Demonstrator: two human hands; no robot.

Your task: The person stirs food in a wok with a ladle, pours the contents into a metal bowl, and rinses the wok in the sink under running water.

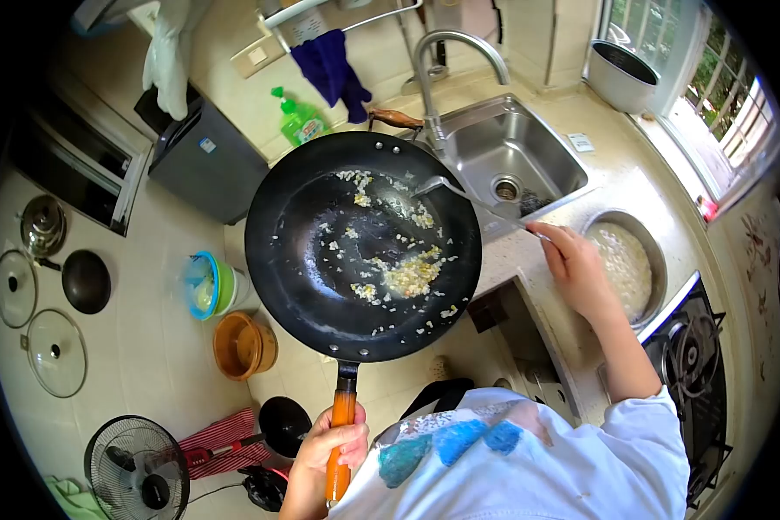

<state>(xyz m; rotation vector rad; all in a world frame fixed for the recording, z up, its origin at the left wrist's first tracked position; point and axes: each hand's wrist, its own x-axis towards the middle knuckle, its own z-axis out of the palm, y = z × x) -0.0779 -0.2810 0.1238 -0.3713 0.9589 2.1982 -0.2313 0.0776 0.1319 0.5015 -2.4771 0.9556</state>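
My left hand (336, 440) is wrapped round the orange wooden handle of a large black wok (321, 308), which is held up in front of me. Bits of egg and rice (412, 274) lie scattered inside it, thickest at the lower right. My right hand (572, 264) grips the thin handle of a metal spoon or spatula (485, 204), whose head is inside the wok near its upper right rim. Just right of my right hand, a metal pot (658, 251) with pale, bubbly contents sits on the counter.
A steel sink (529, 143) with a faucet (472, 39) lies beyond the wok. A black gas stove (698, 373) is at the right. Green soap bottle (301, 119), blue-rimmed bucket (225, 290), brown pot (264, 347) and fan (139, 468) stand at the left.
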